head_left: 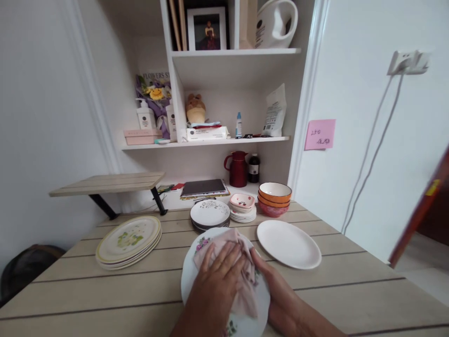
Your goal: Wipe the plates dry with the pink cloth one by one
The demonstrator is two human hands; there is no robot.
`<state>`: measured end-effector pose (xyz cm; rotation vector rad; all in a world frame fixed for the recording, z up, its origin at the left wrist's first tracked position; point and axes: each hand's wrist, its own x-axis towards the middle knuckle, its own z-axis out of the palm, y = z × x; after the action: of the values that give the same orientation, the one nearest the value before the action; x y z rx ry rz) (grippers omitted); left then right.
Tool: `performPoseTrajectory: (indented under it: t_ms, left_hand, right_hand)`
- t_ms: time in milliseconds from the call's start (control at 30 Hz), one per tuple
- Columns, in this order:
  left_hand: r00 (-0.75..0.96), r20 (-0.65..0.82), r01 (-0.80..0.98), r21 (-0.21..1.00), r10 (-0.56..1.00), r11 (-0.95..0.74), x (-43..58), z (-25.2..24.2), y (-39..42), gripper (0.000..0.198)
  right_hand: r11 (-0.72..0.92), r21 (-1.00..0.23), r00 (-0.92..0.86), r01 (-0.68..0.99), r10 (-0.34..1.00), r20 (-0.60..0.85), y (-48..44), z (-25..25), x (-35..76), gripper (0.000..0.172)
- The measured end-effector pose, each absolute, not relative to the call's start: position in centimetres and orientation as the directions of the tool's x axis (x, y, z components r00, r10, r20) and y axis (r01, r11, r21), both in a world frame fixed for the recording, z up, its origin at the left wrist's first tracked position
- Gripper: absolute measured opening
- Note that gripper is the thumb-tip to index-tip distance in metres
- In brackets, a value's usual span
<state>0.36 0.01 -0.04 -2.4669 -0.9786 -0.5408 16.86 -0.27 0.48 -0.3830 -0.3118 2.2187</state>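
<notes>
A white scalloped plate (189,276) with pink and purple flowers is in front of me, its near part cut off by the frame. On its right rim my right hand (280,290) is closed, thumb on the upper side and the other fingers hidden below. A crumpled pale pink cloth (245,299) covers the plate's middle. My left hand (220,276) lies flat on this cloth, palm down, fingers stretched and slightly spread, pressing it against the plate.
A white oval plate (289,244) lies right; a stack of green-patterned plates (129,238) stands left. Behind are dark-edged plates (209,213), small dishes (242,201) and stacked bowls (274,199). A raised wooden shelf (108,182) stands at the back left, a red jug (238,169) at the back.
</notes>
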Motion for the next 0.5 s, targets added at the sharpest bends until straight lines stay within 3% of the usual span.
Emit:
performPoseTrajectory:
  t_ms: [233,333,500]
  left_hand:
    - [0.421,0.632,0.902,-0.219,0.65,-0.371,0.1,-1.6,1.4,0.062]
    - [0.451,0.649,0.883,-0.224,0.612,-0.413,0.0,-2.2,1.5,0.06]
    - [0.633,0.578,0.736,-0.243,0.515,-0.633,0.4,-1.9,0.8,0.06]
  right_hand:
    - [-0.545,-0.323,-0.528,-0.774,0.837,-0.147,0.5,0.3,16.8,0.056]
    - [-0.468,-0.324,-0.443,-0.823,0.884,-0.15,1.1,0.2,17.3,0.053]
    - [-0.396,-0.344,-0.36,-0.851,0.918,-0.166,1.5,0.4,18.2,0.048]
